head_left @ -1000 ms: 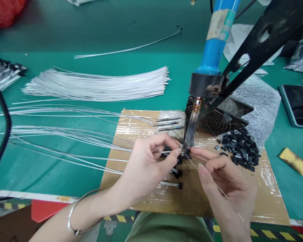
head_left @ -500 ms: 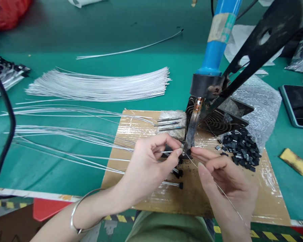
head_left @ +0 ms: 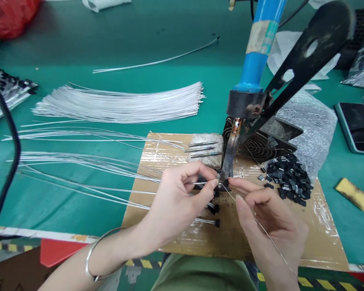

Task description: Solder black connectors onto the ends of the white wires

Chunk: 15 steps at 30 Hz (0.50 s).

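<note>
- The left hand [head_left: 182, 198] had its thumb and forefinger pinched narrow on the held wire [head_left: 200, 183], whose end lay right by the soldering iron's dark tip [head_left: 227, 163]; the exact contact was too small to tell.
- The right hand [head_left: 271, 218] held the thin metallic strand [head_left: 268, 234] between thumb and fingers; the strand ran from the palm up to the tip.
- The soldering iron [head_left: 251, 68], blue with a taped handle, stood tilted in a black metal bracket [head_left: 309, 56], pointing down between the hands.
- Beneath the hands, a brown cardboard sheet [head_left: 321, 226] lay on the green surface [head_left: 79, 210].
- Three thin metal-ended wires [head_left: 203, 149] rested across a pale, worn block [head_left: 210, 162] just beyond the left hand.
- Wires with black ends [head_left: 217, 223] lay on the cardboard sheet, partly hidden by the left hand.
- A black fan [head_left: 257, 147] sat behind the tip, with a heap of small black pieces [head_left: 289, 178] to its right.
- A thick bundle of white wires [head_left: 118, 103] lay at the left on the surface, with looser white wires [head_left: 79, 159] nearer the person.
- At the far right were a phone [head_left: 359, 127] and a stained yellow sponge [head_left: 354, 194].
</note>
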{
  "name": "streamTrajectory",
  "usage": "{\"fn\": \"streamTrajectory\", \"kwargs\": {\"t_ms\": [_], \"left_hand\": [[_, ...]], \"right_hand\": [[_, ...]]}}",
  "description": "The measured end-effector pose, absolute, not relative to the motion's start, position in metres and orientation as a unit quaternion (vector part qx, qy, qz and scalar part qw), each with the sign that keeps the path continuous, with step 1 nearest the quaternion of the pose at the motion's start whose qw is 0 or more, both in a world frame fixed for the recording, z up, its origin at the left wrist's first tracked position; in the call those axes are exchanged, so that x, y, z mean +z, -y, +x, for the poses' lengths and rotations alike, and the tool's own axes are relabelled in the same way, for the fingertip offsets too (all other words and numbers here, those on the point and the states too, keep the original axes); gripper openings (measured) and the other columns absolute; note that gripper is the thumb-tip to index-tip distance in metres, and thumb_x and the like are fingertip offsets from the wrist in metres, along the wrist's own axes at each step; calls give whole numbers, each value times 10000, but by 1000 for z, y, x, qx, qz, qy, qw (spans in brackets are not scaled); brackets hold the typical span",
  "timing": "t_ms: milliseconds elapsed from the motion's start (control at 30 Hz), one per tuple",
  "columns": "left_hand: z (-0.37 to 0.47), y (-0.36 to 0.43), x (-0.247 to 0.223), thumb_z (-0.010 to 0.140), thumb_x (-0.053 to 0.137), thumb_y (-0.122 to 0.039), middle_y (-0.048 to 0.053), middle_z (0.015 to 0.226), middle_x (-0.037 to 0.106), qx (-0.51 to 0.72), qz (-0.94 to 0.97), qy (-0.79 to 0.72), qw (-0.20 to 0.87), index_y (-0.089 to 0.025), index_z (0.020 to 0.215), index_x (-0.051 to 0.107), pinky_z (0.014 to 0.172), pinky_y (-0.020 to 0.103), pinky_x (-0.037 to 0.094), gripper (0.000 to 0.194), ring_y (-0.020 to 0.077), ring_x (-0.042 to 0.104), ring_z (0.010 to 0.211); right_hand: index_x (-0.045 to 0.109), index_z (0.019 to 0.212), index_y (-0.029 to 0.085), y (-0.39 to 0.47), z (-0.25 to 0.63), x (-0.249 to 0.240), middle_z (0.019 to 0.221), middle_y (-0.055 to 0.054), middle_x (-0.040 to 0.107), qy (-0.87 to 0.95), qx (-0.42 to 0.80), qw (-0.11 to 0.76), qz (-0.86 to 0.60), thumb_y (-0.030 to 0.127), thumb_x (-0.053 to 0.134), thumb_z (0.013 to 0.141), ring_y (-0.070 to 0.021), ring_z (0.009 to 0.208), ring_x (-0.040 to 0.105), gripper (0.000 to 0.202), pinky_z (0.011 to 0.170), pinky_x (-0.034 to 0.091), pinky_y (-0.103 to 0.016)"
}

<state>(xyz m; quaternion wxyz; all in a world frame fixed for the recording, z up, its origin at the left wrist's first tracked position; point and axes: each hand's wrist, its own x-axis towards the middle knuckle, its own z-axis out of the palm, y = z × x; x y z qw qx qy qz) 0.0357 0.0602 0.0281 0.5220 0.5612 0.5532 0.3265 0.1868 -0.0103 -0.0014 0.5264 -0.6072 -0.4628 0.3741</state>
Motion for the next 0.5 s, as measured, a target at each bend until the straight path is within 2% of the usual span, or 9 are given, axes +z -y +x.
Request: {"fn": "streamTrajectory", "kwargs": {"t_ms": [267, 500], "left_hand": [[34, -60, 27, 808, 664, -156, 20, 789, 767, 328, 568, -552, 514, -165, 736, 698, 621, 221, 471, 80, 128, 643, 690], [35, -60, 26, 806, 667, -163, 30, 799, 771, 325, 566, -553, 518, -156, 736, 700, 656, 222, 489, 78, 137, 663, 723]], "right_hand": [[613, 777, 233, 11, 187, -2, 1155, -60, 799, 460, 379, 527, -606, 203, 679, 948, -219, 1095, 761, 186, 953, 582, -346], [606, 780, 235, 11, 187, -3, 1140, -41, 802, 475, 362, 525, -606, 207, 675, 956, -196, 1083, 762, 191, 928, 575, -304]]}}
